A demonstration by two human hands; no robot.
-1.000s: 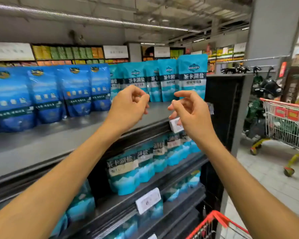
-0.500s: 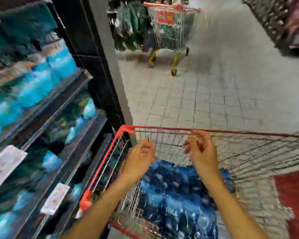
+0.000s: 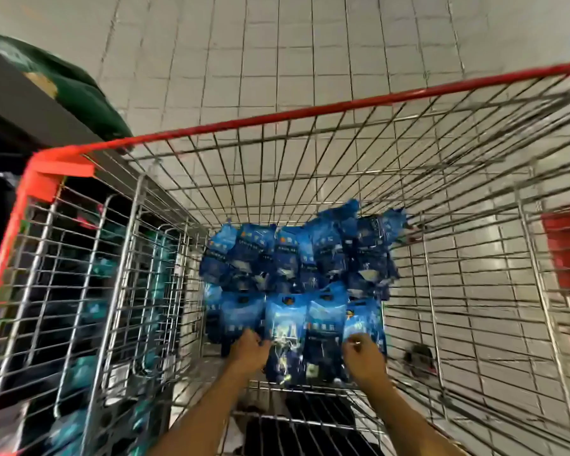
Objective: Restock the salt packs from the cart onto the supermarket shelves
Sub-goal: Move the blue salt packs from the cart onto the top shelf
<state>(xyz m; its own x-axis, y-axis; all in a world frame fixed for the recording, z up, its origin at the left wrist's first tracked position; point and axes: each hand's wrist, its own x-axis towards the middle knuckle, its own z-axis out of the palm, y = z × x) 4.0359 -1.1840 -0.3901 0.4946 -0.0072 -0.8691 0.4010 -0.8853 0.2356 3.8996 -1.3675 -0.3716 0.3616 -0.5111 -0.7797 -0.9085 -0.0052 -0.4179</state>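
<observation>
both arms reaching down into the red-rimmed wire cart (image 3: pixel 326 111), blue salt packs (image 3: pixel 297 278) heaped on its floor, left hand (image 3: pixel 249 352) and right hand (image 3: pixel 364 357) at the nearest packs, grip too blurred to tell

Both my forearms reach fwd & down from bottom of view, roughly parallel. Left grip (image 3: pixel 248 348) is knuckles-up, fingers curled at the tips. Right grip (image 3: pixel 362 353) likewise curled, thumb bent in. Too blurred to tell exact finger contact.
</observation>
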